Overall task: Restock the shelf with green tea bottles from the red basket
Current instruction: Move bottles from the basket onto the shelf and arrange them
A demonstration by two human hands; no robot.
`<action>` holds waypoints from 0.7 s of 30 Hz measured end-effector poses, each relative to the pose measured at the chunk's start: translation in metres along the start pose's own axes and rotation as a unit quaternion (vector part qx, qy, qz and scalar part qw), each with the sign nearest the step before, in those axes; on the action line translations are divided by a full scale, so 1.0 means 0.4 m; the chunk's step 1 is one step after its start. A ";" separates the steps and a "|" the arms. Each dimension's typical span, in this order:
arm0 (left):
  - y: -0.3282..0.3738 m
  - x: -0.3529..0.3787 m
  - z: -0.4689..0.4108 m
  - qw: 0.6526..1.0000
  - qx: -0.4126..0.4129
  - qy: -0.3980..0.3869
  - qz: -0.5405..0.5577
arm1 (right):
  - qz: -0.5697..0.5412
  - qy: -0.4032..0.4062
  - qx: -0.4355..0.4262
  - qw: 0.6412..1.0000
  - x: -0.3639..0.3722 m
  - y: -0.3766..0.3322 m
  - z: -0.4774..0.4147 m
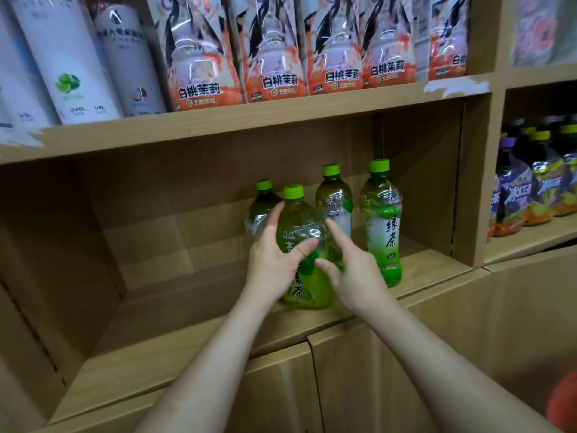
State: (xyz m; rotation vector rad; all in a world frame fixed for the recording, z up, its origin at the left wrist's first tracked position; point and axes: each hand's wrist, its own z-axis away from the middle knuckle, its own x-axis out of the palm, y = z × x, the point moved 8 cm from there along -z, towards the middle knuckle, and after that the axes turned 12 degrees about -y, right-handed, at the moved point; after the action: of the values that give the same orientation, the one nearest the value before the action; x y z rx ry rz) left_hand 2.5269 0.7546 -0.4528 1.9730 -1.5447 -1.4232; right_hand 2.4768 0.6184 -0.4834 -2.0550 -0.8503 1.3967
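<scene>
Four green tea bottles stand upright toward the right end of the middle shelf (437,270), and both hands are at the front one. This front green tea bottle (304,245) sits near the shelf's front edge, cap up, its long axis vertical. The left hand (274,254) lies against the bottle's left flank with fingers spread and thumb across the label, cupping rather than clamping. The right hand (349,270) touches its right side loosely, forefinger pointing up and back, thumb on the label. Behind it are two more bottles (334,198); a fourth bottle (382,220) stands just beside it on the right. The shelf's left half is bare. A red shape at the lower right corner, probably the red basket (562,401), lies nearer the right arm.
</scene>
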 end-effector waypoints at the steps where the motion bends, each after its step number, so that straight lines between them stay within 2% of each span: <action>1: -0.001 -0.008 -0.003 0.999 -0.011 0.021 -0.021 | 0.007 -0.021 0.001 1.000 0.006 0.006 0.004; 4: 0.001 -0.016 -0.004 0.993 -0.030 0.059 -0.095 | 0.010 -0.040 -0.033 0.999 0.005 0.005 0.062; 7: -0.001 -0.018 -0.007 0.990 -0.059 0.077 -0.101 | 0.007 0.031 -0.060 0.998 -0.085 0.015 0.166; 10: 0.024 -0.013 0.011 0.982 -0.084 0.102 -0.138 | -0.024 0.096 -0.028 0.995 -0.222 0.083 0.301; 11: 0.063 -0.003 0.030 0.978 -0.055 0.123 -0.162 | -0.031 0.107 0.001 0.994 -0.261 0.124 0.354; 13: 0.171 0.051 0.080 0.976 0.067 0.148 -0.146 | -0.008 0.112 0.080 0.990 -0.315 0.230 0.461; 15: 0.271 0.175 0.125 0.979 0.172 0.081 -0.077 | 0.039 0.125 0.168 0.977 -0.363 0.357 0.575; 17: 0.336 0.356 0.166 0.973 0.222 -0.046 -0.030 | 0.066 0.126 0.245 0.959 -0.403 0.470 0.688; 21: 0.366 0.737 0.257 0.945 0.201 -0.257 -0.015 | 0.104 0.127 0.339 0.926 -0.476 0.610 0.875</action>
State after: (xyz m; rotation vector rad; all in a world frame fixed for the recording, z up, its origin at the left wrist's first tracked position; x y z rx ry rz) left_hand 2.3442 0.4811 -0.5562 1.9262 -2.1845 -1.8656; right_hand 2.1479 0.3361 -0.6574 -1.7391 -0.0113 1.2510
